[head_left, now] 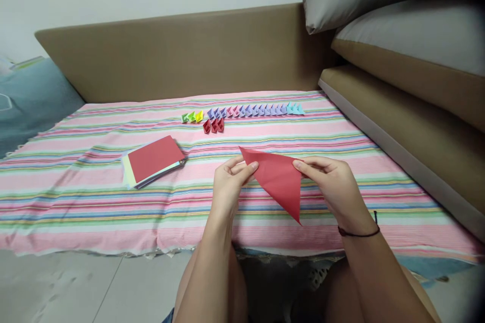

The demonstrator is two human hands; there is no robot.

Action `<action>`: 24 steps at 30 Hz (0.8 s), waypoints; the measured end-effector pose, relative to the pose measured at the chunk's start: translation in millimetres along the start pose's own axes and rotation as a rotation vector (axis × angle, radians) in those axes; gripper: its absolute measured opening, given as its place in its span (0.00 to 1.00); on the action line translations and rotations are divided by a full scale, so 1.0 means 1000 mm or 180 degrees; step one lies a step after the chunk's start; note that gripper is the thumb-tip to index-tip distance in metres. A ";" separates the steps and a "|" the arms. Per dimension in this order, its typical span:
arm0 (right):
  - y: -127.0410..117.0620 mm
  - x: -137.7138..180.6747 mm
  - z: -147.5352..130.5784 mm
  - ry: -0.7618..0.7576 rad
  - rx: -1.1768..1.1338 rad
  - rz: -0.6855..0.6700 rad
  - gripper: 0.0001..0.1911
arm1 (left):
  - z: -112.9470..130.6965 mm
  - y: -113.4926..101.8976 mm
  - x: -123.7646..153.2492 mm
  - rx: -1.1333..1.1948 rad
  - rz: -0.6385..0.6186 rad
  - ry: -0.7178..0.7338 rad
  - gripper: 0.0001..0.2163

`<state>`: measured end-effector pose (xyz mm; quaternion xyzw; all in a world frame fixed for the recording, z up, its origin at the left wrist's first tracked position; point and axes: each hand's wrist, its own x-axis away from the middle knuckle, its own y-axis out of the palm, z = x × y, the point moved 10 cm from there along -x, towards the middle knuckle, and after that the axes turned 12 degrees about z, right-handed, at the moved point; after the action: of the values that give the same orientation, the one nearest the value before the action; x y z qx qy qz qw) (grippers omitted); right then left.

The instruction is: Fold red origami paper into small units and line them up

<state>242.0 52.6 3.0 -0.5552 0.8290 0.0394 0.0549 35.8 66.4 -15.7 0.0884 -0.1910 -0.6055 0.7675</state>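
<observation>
A red sheet of paper (278,176), folded into a triangle, is held up above the striped cloth between both hands. My left hand (232,179) pinches it near its left corner, thumb on the front face. My right hand (329,179) pinches the upper right corner between thumb and fingers. One point of the triangle hangs downward. Beyond the hands stand several small folded paper boats in a row, among them purple ones (261,110), a yellow one (199,116) and light blue ones (294,109). Three dark red boats (214,126) sit in front of that row.
A stack of coloured paper (155,159) with a red sheet on top lies to the left on the striped cloth (94,176). A brown backrest (189,55) runs along the wall. Large cushions (409,101) are piled at the right, and a blue cushion (34,96) is at far left.
</observation>
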 end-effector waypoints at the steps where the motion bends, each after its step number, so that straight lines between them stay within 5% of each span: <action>1: 0.000 0.000 -0.001 -0.0013 0.0009 -0.0007 0.09 | 0.001 0.000 0.000 0.0033 0.0016 0.0022 0.17; 24: -0.002 0.001 -0.006 -0.0140 -0.0031 -0.0032 0.07 | 0.027 -0.022 -0.002 0.0735 0.0611 0.0665 0.15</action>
<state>243.1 50.4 8.5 -0.5586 0.8246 0.0553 0.0707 5.0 65.5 0.9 0.2197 -0.1860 -0.4910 0.8222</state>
